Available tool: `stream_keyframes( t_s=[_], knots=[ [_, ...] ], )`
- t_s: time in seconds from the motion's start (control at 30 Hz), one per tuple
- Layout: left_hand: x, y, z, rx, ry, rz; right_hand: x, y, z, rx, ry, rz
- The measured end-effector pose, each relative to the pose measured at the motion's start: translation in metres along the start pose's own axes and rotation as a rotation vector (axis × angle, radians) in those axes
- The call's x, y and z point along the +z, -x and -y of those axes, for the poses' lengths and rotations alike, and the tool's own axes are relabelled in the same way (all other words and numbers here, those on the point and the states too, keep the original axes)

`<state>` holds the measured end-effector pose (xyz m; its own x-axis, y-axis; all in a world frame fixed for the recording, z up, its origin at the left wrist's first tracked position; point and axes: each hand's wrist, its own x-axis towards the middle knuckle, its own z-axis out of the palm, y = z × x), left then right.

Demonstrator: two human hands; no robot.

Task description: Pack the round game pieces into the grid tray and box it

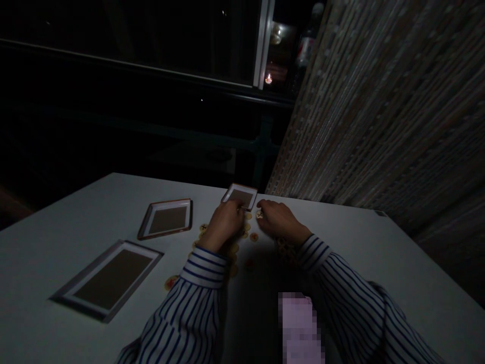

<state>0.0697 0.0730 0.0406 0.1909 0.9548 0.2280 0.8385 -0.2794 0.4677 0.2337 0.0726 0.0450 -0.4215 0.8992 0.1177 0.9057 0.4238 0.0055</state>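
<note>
My right hand (pixel 282 218) pinches a round, pale xiangqi piece (pixel 259 214) with a dark character on its face. My left hand (pixel 226 222) is curled down over the pieces by the near edge of a small shallow tray (pixel 248 206); its fingertips are mostly hidden, so what they hold cannot be made out. Between the hands lie several loose pieces, among them one with a reddish mark (pixel 254 236). More pieces (pixel 203 227) show beside my left wrist, and a darker group (pixel 286 248) sits in shadow below my right wrist.
On the left of the white table (pixel 87 212) stand a brown-rimmed tray (pixel 184 203) and a larger grey-rimmed one (pixel 113 306). A red-marked piece (pixel 171 282) lies by my left sleeve. A bead-like curtain (pixel 352 101) hangs behind the right side. A blurred pink patch (pixel 301 328) is in front.
</note>
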Motion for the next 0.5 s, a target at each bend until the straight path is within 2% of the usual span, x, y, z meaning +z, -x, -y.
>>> stream_keyframes(
  t_s=[0.3,0.5],
  knots=[
    [0.013,-0.003,-0.011,0.074,0.234,0.013,-0.010,0.021,-0.006,0.008,-0.085,-0.119],
    [0.018,-0.003,-0.022,0.112,0.420,0.063,-0.009,0.030,-0.009,-0.022,-0.118,-0.251]
  ],
)
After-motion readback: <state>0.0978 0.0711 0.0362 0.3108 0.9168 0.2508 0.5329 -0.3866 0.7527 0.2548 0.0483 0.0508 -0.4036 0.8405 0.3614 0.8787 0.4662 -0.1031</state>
